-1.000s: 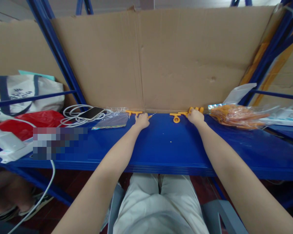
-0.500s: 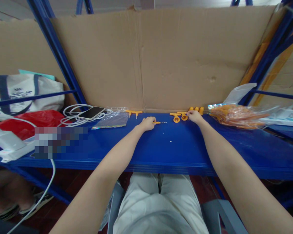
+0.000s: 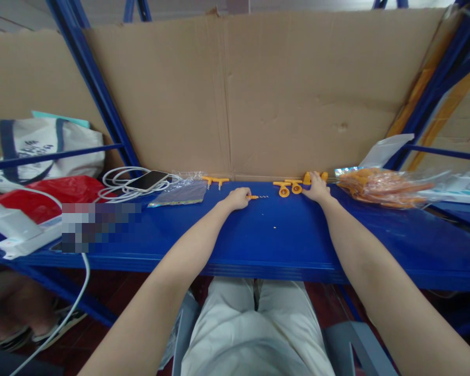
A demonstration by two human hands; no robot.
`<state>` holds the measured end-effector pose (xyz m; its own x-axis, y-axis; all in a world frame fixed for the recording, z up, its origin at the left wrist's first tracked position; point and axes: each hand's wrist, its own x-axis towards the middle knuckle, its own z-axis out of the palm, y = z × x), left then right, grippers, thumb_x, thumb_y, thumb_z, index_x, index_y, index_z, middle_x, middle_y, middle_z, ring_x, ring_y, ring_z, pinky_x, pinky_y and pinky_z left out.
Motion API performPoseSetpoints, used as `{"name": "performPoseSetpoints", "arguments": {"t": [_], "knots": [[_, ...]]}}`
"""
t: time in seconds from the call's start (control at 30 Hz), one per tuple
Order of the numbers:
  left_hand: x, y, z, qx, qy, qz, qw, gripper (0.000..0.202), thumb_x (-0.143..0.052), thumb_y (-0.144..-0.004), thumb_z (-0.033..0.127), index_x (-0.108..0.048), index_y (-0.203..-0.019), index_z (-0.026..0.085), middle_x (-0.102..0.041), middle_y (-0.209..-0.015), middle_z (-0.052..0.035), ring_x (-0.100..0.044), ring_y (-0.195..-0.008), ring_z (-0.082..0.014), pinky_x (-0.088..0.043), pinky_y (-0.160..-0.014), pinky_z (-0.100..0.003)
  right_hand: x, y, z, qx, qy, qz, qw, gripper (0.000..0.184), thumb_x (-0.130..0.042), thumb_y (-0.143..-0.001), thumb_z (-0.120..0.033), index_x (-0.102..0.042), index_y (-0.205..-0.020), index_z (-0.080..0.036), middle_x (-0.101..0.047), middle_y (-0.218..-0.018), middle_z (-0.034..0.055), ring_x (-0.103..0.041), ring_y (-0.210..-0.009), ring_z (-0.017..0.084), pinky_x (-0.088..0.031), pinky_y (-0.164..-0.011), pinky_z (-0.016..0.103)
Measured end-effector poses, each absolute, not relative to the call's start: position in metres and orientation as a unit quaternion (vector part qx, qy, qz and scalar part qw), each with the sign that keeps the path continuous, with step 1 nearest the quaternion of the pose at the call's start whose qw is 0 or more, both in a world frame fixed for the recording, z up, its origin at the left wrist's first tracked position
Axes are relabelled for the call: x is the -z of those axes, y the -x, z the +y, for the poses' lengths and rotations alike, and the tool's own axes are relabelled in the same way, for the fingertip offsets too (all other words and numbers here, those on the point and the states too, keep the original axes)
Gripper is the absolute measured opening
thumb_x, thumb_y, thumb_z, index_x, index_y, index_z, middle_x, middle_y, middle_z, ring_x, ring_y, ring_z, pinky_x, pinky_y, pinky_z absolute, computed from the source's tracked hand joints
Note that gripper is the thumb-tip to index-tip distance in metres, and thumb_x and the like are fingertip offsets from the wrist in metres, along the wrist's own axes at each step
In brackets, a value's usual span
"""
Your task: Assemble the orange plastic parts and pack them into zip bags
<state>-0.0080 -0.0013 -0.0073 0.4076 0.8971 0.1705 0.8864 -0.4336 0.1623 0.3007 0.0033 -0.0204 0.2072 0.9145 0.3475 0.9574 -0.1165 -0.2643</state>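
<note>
My left hand [image 3: 238, 198] is closed around an orange piece with a thin metal spiral [image 3: 259, 197], which sticks out to the right just above the blue shelf. My right hand [image 3: 317, 189] lies with thumb and fingers apart over several small orange cap-like pieces [image 3: 307, 178] against the cardboard. Its fingers reach between them, and part of that row is hidden. Just left of it are two orange T-shaped parts with round ends [image 3: 284, 191]. Farther left, beyond my left hand, lie two orange T-handles with short metal tips [image 3: 220, 181].
A flat clear plastic bag [image 3: 180, 193], a phone [image 3: 149, 180] and coiled white cable are on the left, with a red bag [image 3: 68, 190] and a white power strip [image 3: 27, 243]. Plastic-wrapped orange parts [image 3: 376, 185] lie at right. Cardboard [image 3: 282, 94] walls the back.
My right hand has moved slightly right, from beside the round-ended parts onto the orange cap-like pieces, and its fingers have spread. The left hand keeps its hold and place.
</note>
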Motion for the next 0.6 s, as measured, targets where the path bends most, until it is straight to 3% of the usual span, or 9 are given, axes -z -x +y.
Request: {"name": "performPoseSetpoints", "arguments": {"t": [0.2, 0.4, 0.6], "knots": [[0.008, 0.007, -0.001, -0.12, -0.837, 0.534, 0.026, 0.021, -0.053, -0.091, 0.02, -0.067, -0.106, 0.019, -0.071, -0.117, -0.0097, -0.065, -0.11, -0.0233, -0.05, -0.095, -0.033, 0.02, -0.298, 0.005, 0.037, 0.758, -0.623, 0.192, 0.089, -0.057, -0.088, -0.052, -0.018, -0.16, -0.016, -0.017, -0.166, 0.0208, -0.026, -0.147, 0.041, -0.032, -0.112, 0.062], [0.009, 0.007, -0.002, -0.131, -0.832, 0.538, 0.029, 0.021, -0.056, -0.09, 0.02, -0.068, -0.107, 0.019, -0.071, -0.117, -0.0103, -0.065, -0.11, -0.0249, -0.051, -0.093, -0.034, 0.013, -0.3, 0.01, 0.015, 0.78, -0.598, 0.183, 0.082, -0.054, -0.089, -0.038, -0.019, -0.16, -0.018, -0.01, -0.168, 0.0158, -0.025, -0.149, 0.039, -0.032, -0.114, 0.06], [0.009, 0.006, -0.004, -0.132, -0.834, 0.534, 0.031, 0.018, -0.056, -0.09, 0.019, -0.068, -0.104, 0.02, -0.071, -0.118, -0.0095, -0.065, -0.111, -0.025, -0.051, -0.093, -0.034, 0.006, -0.313, 0.018, 0.031, 0.765, -0.619, 0.175, 0.078, -0.054, -0.084, -0.024, -0.03, -0.157, -0.022, -0.026, -0.164, 0.0132, -0.031, -0.146, 0.039, -0.033, -0.112, 0.064]]}}
